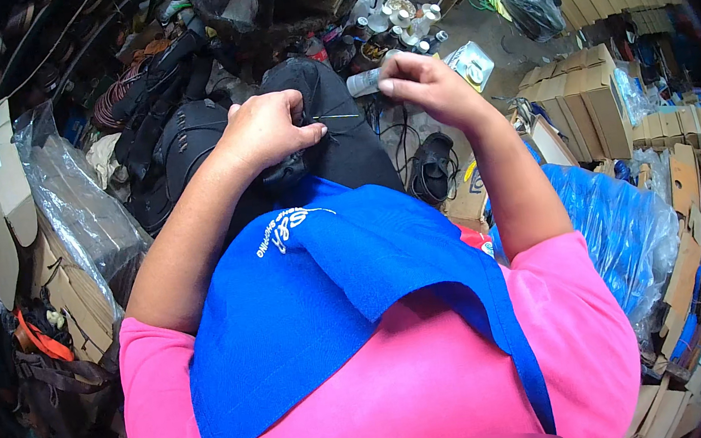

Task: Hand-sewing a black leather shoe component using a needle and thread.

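My left hand (269,130) is raised over my lap, its thumb and forefinger closed at one end of a thin, bright needle (337,116) that points to the right. Across from it, my right hand (431,87) has its fingers pinched together; whatever they hold, if anything, is too small to make out. Beneath my left hand, a dark object (286,171) rests on my lap, partly hidden by the hand and wrist. Black cloth (352,154) covers my knees. A black piece with coarse stitches (183,134) lies left of my left wrist.
A clear plastic container (363,83) is beside my right fingertips. Several bottles (401,18) stand beyond, near a white jug (471,62). A black sandal (433,166) lies on the floor. Cardboard stacks (575,102) and a blue plastic-wrapped bundle (606,224) are at right; plastic-covered cardboard (77,207) is at left.
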A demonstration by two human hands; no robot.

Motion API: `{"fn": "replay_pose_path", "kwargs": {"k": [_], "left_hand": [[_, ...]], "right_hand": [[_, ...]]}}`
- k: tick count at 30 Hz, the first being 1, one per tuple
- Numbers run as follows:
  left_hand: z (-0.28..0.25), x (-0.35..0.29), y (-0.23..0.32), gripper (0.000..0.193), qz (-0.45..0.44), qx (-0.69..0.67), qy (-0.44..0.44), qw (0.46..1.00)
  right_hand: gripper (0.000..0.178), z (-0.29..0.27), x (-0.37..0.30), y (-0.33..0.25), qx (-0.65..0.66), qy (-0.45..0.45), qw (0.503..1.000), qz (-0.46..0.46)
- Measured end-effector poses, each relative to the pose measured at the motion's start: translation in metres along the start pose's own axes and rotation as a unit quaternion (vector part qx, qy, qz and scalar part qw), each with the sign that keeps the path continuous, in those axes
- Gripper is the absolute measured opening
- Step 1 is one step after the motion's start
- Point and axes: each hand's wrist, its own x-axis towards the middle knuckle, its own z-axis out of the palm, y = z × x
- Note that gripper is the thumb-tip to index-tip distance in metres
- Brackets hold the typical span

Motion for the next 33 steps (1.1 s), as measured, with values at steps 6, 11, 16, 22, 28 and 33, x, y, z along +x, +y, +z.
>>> {"fn": "replay_pose_path", "kwargs": {"k": [6, 11, 16, 22, 28, 33], "left_hand": [[-0.001, -0.003, -0.009, 0.031, 0.045, -0.029, 0.001, 0.999], [-0.001, -0.006, -0.030, 0.018, 0.156, -0.042, -0.004, 0.987], [-0.004, -0.007, -0.030, 0.013, 0.191, 0.067, 0.025, 0.979], [-0.005, -0.016, -0.051, 0.013, 0.137, -0.083, 0.047, 0.986], [-0.002, -0.007, -0.047, 0.013, 0.137, -0.084, 0.028, 0.987], [0.000, -0.004, -0.044, 0.010, 0.229, -0.025, 0.086, 0.969]], "right_hand": [[0.018, 0.006, 0.019, 0.023, -0.372, 0.126, 0.919, -0.033], [0.017, 0.048, 0.017, -0.029, -0.488, -0.010, 0.850, -0.198], [0.008, 0.059, 0.032, -0.031, -0.549, -0.068, 0.817, -0.164], [0.013, 0.056, 0.030, -0.032, -0.520, -0.075, 0.838, -0.144], [0.015, 0.063, 0.029, -0.040, -0.566, -0.065, 0.807, -0.155], [0.006, 0.060, 0.030, -0.034, -0.546, -0.067, 0.822, -0.148]]}}
